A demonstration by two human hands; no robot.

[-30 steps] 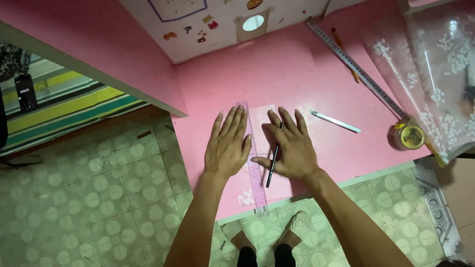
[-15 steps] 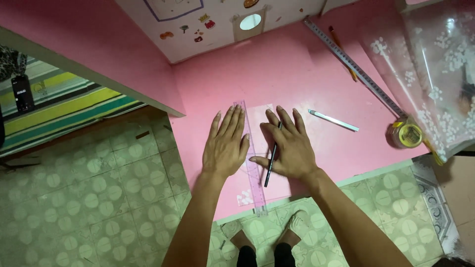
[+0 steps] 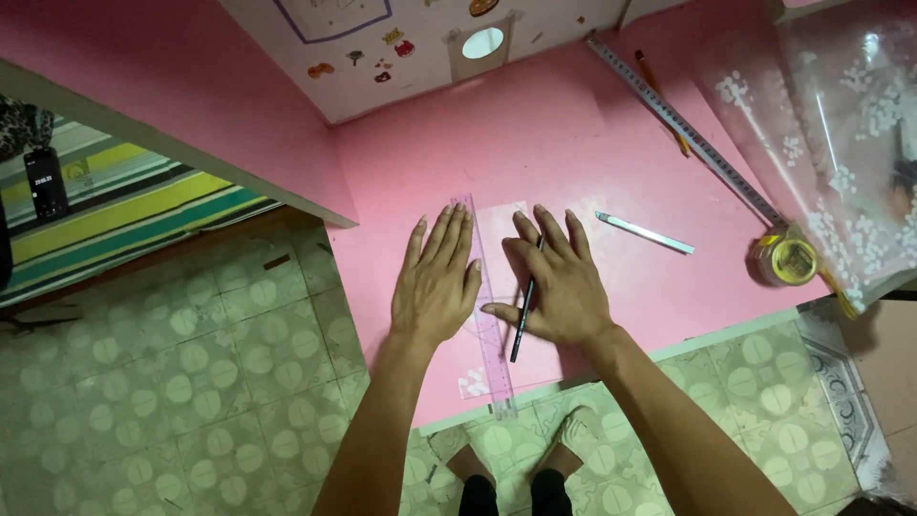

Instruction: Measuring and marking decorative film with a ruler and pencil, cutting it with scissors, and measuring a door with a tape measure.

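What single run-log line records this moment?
left hand: flat beside ruler | right hand: holding pencil | surface: pink sheet

The pink table point(image 3: 573, 124) serves as landmark. Along its far right part lies a long metal ruler point(image 3: 683, 129), set diagonally, with a yellow pencil point(image 3: 659, 100) just beside it on the outer side. A white slim tool, possibly a craft knife point(image 3: 646, 232), lies nearer the table's middle right. A roll of yellow tape point(image 3: 785, 260) stands near the right front edge. Clear plastic sheet with white flower print point(image 3: 841, 143) covers the table's right corner. Beyond the far edge stands a white board with stickers point(image 3: 382, 48). Left of the table, a striped mat point(image 3: 124, 210). Green patterned floor tiles point(image 3: 191, 382) lie below the front edge.
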